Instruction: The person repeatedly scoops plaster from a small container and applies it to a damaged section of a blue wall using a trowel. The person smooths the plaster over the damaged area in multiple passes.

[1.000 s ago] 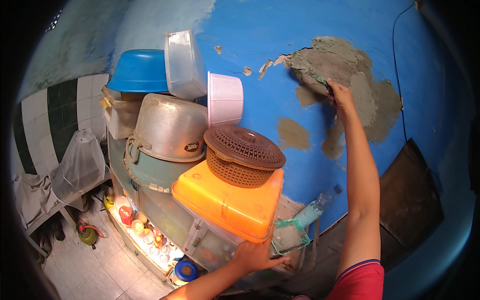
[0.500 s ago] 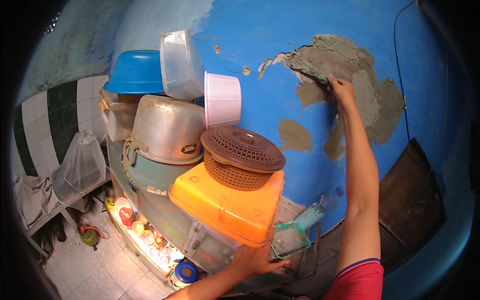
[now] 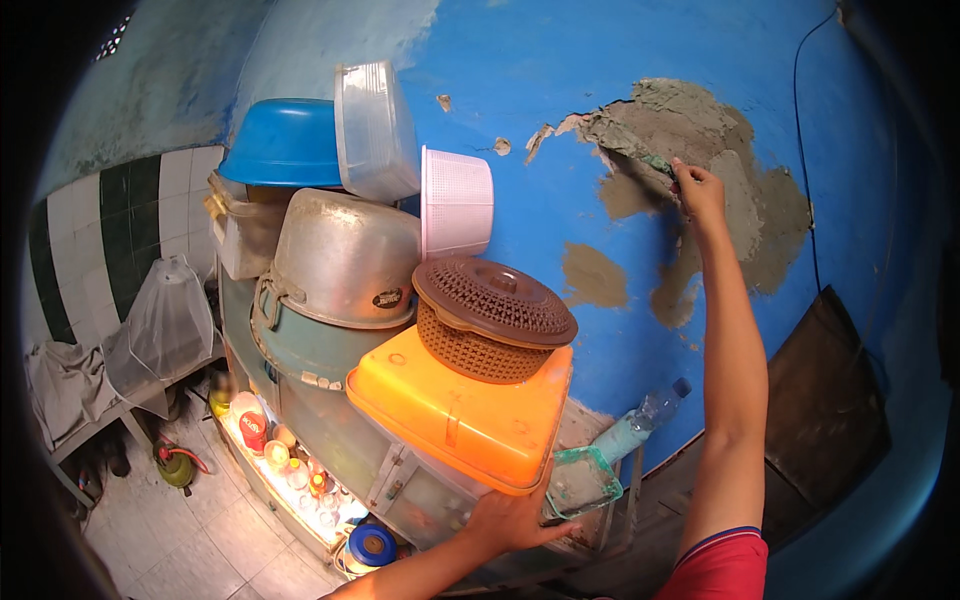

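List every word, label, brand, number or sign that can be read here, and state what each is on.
Metal pot: a dark oval label with pale marks, too small to read with certainty.
Red container at lower left: pale lettering on its side, which I leave uncopied.
Small brightly lit jars beside it: too small and glaring to tell any lettering.
I can make out no other text.

The wall (image 3: 540, 60) over there is glowing bright blue, the plaster patch (image 3: 740, 195) showing mottled grey-brown. I'm seeing green on the tool (image 3: 655, 162), orange on the box (image 3: 450, 412), brown openwork on the lidded basket (image 3: 490, 325), and dark green stripes (image 3: 130, 225) running down white tiles (image 3: 78, 230).
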`<state>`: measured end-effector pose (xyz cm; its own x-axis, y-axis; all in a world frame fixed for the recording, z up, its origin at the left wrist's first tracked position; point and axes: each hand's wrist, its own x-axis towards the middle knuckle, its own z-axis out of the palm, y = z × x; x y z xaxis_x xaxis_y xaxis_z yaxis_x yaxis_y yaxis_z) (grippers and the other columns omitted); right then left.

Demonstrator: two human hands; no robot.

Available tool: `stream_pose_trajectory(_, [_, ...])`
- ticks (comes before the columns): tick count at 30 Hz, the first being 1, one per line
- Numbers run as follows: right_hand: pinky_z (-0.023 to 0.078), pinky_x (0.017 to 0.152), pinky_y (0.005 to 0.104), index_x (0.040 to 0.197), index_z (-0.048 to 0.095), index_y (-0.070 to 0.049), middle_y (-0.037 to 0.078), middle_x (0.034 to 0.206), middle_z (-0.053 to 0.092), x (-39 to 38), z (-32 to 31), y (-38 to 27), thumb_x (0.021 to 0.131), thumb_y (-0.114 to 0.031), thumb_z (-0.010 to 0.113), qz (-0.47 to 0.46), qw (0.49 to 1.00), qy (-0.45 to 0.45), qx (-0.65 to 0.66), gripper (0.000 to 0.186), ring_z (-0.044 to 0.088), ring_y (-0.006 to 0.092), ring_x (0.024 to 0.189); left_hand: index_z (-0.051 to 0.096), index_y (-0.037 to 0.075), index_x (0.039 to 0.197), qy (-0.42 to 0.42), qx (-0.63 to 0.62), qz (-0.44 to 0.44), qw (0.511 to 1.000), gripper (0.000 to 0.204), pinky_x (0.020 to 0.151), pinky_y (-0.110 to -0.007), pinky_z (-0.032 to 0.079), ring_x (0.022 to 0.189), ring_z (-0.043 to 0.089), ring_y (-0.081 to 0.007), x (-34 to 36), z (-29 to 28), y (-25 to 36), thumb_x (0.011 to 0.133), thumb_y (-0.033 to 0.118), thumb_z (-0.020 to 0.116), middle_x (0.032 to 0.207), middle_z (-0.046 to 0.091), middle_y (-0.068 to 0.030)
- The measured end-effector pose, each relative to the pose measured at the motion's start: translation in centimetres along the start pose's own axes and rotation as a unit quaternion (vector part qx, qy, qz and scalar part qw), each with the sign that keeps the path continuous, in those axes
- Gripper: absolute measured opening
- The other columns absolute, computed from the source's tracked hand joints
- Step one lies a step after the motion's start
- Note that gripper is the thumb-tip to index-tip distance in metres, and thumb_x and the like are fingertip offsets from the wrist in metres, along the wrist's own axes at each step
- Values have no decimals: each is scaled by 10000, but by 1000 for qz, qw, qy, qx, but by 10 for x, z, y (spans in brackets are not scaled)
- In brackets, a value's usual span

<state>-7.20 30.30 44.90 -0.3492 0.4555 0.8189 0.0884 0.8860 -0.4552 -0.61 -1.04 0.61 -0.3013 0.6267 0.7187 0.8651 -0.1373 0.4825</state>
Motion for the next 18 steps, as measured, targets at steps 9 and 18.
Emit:
stream_pose_trajectory(9, [496, 639, 298, 938, 808, -22, 61, 731, 739, -14, 27, -6, 958, -448, 772, -24, 998, 34, 47, 427, 647, 111, 637, 512, -93, 1498, -6, 6, -7, 1000, 1109, 1087, -482, 522, 1409, 548, -425, 1, -2, 2, 849, 790, 683, 1512, 543, -298])
stream_pose_trajectory(18, [559, 856, 447, 972, 816, -9, 207, 897, 783, -4, 55, 18, 952, -447, 737, -91, 982, 115, -116, 446, 752, 372, 878, 499, -101, 1501, -10, 25, -3, 1000, 1125, 1124, -508, 485, 1428, 521, -435, 1, -2, 1, 851, 803, 665, 1524, 527, -297])
